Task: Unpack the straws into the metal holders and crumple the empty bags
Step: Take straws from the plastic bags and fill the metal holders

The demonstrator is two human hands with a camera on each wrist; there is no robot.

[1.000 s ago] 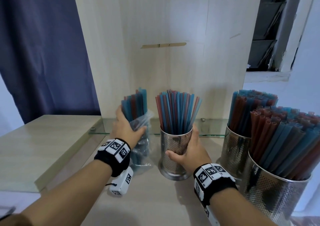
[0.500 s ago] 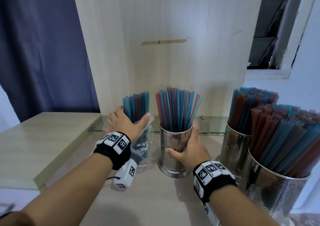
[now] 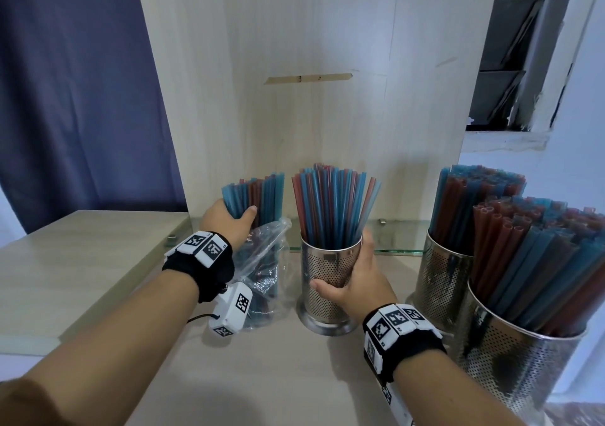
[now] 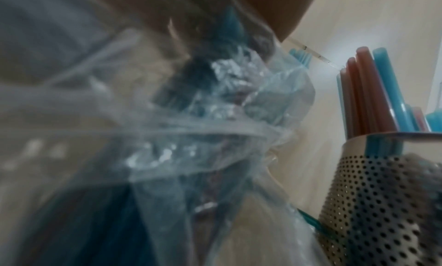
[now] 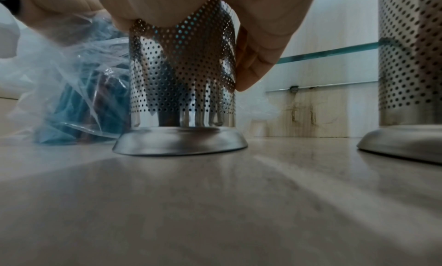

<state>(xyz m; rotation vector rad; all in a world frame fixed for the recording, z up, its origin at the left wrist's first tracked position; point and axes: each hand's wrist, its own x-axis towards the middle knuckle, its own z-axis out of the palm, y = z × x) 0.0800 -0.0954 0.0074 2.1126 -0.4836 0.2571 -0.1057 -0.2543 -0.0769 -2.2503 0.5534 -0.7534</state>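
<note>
A bundle of blue and red straws [image 3: 253,196] stands upright on the table, its lower part inside a clear plastic bag [image 3: 265,262]. My left hand [image 3: 229,226] grips the bare straws just above the bag's mouth. Right beside it stands a perforated metal holder [image 3: 327,281] with several blue and red straws [image 3: 334,206] in it. My right hand [image 3: 353,278] is wrapped round that holder's wall, thumb in front. In the right wrist view the holder [image 5: 181,92] rests flat on the table with the bag [image 5: 71,92] to its left. The left wrist view is blurred, mostly bag [image 4: 191,137].
Two larger metal holders [image 3: 442,281] [image 3: 510,360] packed with straws stand at the right. A wooden panel [image 3: 311,65] rises behind, with a low glass shelf [image 3: 396,239] at its foot. A raised wooden ledge [image 3: 82,255] lies at the left.
My left hand has slid up from the bag onto the bare straws and closed round them. The bag has slipped lower. The right hand has stayed on the holder.
</note>
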